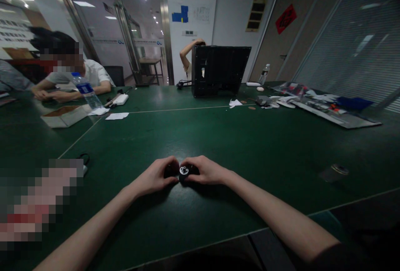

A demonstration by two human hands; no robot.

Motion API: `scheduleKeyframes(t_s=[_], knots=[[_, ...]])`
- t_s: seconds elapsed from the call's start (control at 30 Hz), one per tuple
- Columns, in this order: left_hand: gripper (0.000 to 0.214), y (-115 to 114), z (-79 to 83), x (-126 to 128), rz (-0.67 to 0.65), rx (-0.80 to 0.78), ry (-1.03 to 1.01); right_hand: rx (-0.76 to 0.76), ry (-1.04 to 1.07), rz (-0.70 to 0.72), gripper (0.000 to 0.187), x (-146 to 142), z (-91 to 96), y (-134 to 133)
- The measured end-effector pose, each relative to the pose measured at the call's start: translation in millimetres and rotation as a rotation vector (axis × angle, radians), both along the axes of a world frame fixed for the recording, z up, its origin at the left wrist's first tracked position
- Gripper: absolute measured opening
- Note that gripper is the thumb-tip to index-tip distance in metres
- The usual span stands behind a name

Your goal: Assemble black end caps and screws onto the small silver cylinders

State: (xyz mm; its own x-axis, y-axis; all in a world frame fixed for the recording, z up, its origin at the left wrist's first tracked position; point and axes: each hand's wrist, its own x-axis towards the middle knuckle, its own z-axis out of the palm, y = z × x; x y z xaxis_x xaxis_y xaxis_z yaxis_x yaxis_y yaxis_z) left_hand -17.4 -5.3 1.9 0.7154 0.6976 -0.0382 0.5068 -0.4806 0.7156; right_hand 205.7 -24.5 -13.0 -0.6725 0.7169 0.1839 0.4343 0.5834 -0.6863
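Both hands meet low over the green table [200,133], in front of me. My right hand [204,170] is curled round a small black round piece [184,176] and grips it between thumb and fingers. A white ringed face with dark openings shows on that piece; its exact kind cannot be made out. Close against its left side, my left hand [161,175] is closed in a curve, fingertips and thumb near the white face. Something dark shows inside the left hand's curl, but I cannot tell whether it is an object or shadow.
A can [335,173] stands at the right. Further back are a black monitor-like box [220,71], a tray of clutter [337,114], an open carton [65,116] and a water bottle [87,91]. One person sits far left; another is behind the black box.
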Motion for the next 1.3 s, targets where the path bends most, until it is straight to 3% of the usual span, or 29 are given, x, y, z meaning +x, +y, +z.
scheduleKeyframes(t_s=[0.53, 1.1, 1.3], knots=[[0.022, 0.1, 1.5, -1.0, -0.010, 0.007, 0.019, 0.143, -0.144, -0.062, 0.038, -0.3, 6.2, -0.8], [0.022, -1.6, 4.7, 1.0, -0.003, 0.000, 0.029, 0.105, -0.189, -0.083, 0.033, 1.9, 8.6, -1.0], [0.023, -1.5, 5.0, 1.5, -0.006, 0.005, 0.032, 0.154, -0.173, -0.088, 0.032, -0.5, 3.9, -1.1]])
